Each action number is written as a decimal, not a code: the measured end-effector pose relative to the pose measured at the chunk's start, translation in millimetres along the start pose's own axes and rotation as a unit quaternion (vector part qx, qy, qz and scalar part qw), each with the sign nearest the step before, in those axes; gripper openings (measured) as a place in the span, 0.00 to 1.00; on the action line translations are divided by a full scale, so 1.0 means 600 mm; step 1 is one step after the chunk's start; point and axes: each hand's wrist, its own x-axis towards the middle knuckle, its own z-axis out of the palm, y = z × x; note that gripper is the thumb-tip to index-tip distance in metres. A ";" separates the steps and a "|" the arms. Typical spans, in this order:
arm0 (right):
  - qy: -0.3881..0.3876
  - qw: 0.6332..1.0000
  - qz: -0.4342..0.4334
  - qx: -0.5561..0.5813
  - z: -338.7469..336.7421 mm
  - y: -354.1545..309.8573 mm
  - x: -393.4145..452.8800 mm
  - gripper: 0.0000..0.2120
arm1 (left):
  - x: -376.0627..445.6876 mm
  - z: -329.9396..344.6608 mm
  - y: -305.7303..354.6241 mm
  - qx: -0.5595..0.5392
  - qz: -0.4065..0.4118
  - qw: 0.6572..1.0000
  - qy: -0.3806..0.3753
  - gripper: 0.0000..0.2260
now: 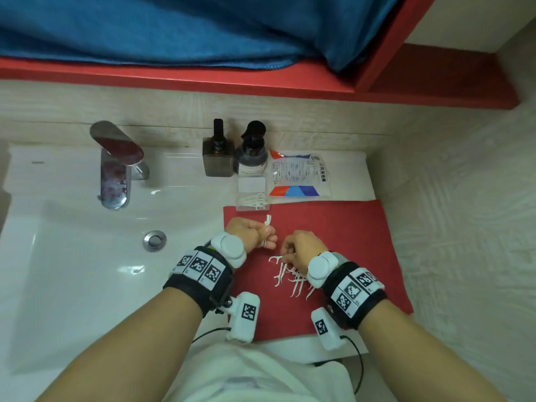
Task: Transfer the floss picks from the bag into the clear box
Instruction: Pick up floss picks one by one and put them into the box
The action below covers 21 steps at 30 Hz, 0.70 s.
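Over the red mat, my left hand grips a small bunch of white floss picks whose ends stick up out of the fist. My right hand reaches down with curled fingers onto a loose pile of floss picks lying on the mat and pinches one at the pile's top. The clear box stands just beyond the mat's far left corner with a few picks inside. The floss bag lies flat to the right of the box.
A white sink basin with a drain lies to the left, and a chrome faucet stands behind it. Two dark pump bottles stand behind the box. A red shelf with a blue towel hangs above.
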 end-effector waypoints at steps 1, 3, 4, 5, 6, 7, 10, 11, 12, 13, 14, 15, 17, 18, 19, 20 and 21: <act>0.000 1.000 0.002 0.008 -0.003 0.003 -0.001 0.03 | 0.000 0.002 0.000 -0.002 -0.003 1.000 0.001 0.08; 0.000 1.000 0.004 0.026 -0.007 0.005 -0.004 0.02 | 0.001 0.001 -0.001 -0.005 -0.007 1.000 0.006 0.08; -0.001 0.999 0.008 0.035 -0.008 0.008 -0.005 0.02 | 0.002 0.002 -0.002 -0.006 -0.007 1.000 0.008 0.08; -0.001 0.999 0.011 0.044 -0.010 0.010 -0.007 0.02 | 0.003 0.002 -0.003 -0.004 -0.008 1.000 0.010 0.09; 0.000 0.999 0.015 0.049 -0.012 0.013 -0.008 0.02 | 0.004 0.003 -0.004 -0.002 -0.010 1.000 0.013 0.09; 0.004 0.998 0.015 0.054 -0.013 0.015 -0.009 0.02 | 0.004 0.004 -0.005 -0.003 -0.011 1.000 0.015 0.09; 0.026 0.997 0.014 0.075 -0.022 0.018 -0.016 0.01 | 0.003 0.007 -0.006 -0.003 -0.017 1.000 0.015 0.08; 0.032 0.996 0.011 0.082 -0.026 0.017 -0.019 0.00 | 0.003 0.007 -0.007 -0.003 -0.017 1.000 0.013 0.08; 0.038 0.996 0.009 0.086 -0.030 0.017 -0.022 0.00 | 0.003 0.008 -0.007 -0.003 -0.017 1.000 0.011 0.08; 0.047 0.995 0.007 0.092 -0.035 0.017 -0.024 0.01 | 0.003 0.008 -0.008 -0.001 -0.017 1.000 0.010 0.08; 0.057 0.993 0.009 0.103 -0.040 0.018 -0.026 0.01 | 0.003 0.009 -0.009 0.002 -0.018 1.000 0.010 0.08; 0.070 0.991 0.012 0.117 -0.046 0.017 -0.028 0.01 | 0.004 0.010 -0.009 0.005 -0.019 1.000 0.010 0.08; 0.108 0.984 0.013 0.141 -0.055 0.015 -0.030 0.03 | 0.003 0.011 -0.007 0.006 -0.019 1.000 0.012 0.07; 0.133 0.980 0.011 0.148 -0.058 0.014 -0.029 0.03 | 0.004 0.011 -0.007 0.003 -0.020 1.000 0.013 0.07; 0.160 0.975 0.009 0.155 -0.060 0.013 -0.028 0.04 | 0.004 0.011 -0.007 -0.001 -0.021 1.000 0.012 0.08; 0.187 0.968 0.005 0.167 -0.060 0.010 -0.026 0.04 | 0.004 0.011 -0.007 -0.006 -0.021 1.000 0.013 0.08; 0.209 0.960 -0.003 0.187 -0.060 0.008 -0.025 0.04 | 0.003 0.012 -0.007 -0.008 -0.023 1.000 0.014 0.08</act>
